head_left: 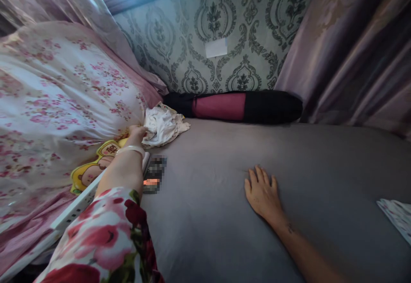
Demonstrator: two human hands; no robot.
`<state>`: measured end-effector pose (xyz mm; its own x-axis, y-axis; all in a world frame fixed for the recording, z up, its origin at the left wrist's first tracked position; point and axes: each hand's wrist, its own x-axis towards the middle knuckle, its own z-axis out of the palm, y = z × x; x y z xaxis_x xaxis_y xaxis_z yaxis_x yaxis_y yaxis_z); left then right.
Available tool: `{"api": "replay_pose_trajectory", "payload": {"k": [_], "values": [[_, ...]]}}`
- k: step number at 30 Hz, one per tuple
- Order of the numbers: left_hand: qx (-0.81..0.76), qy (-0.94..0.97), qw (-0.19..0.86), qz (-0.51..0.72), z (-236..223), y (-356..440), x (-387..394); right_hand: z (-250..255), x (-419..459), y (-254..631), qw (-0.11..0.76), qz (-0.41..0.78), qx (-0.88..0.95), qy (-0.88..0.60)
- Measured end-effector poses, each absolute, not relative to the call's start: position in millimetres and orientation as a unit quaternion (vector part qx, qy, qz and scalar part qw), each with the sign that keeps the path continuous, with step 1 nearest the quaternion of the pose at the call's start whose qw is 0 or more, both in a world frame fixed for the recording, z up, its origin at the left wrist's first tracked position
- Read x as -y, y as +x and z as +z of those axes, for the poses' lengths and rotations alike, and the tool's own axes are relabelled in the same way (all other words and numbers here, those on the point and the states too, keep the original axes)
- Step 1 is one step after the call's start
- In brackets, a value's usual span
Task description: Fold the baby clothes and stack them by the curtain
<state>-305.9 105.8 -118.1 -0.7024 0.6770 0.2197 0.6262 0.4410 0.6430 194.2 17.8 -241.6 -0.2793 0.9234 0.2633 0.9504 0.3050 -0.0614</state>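
Note:
My left hand [138, 132] reaches out at the far left, a pale bangle on its wrist. Its fingers look closed on the near-left edge of a crumpled white cloth [162, 124], though they are small and partly hidden. Under that forearm lies a yellow cartoon cushion [88, 175], against a floral bed cover [70, 90]. My right hand [263, 191] rests palm down on the grey sheet [208, 214], fingers spread, holding nothing.
A long black and dark red bolster [221, 106] lies along the patterned wall. Beside the left forearm are a blurred-out item [154, 174] and a white slotted rail [75, 206]. Folded patterned fabric [396, 216] sits at the right edge, below purple curtains [346, 60].

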Motion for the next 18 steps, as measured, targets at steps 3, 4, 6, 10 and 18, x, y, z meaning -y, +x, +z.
{"api": "replay_pose_trajectory", "payload": {"k": [3,4,6,10,18], "values": [[-0.820,0.293,0.058,0.488,-97.1,-307.1,-114.8,-241.8,-18.1,193.6,0.126,-0.056,0.798,-0.587],[-0.806,0.279,0.059,0.519,-89.8,-307.4,-117.9,-242.3,-18.6,193.4,0.126,-0.056,0.797,-0.588],[-0.783,0.268,0.051,0.560,-75.7,-306.5,-123.5,-244.0,-19.8,193.3,0.123,-0.058,0.796,-0.589],[-0.698,0.281,0.058,0.656,-50.2,-295.1,-129.6,-246.7,-22.0,194.3,0.115,-0.061,0.797,-0.590],[-0.465,0.368,0.178,0.785,1.7,-247.3,-127.2,-245.0,-20.4,194.0,0.131,-0.056,0.796,-0.588]]}}
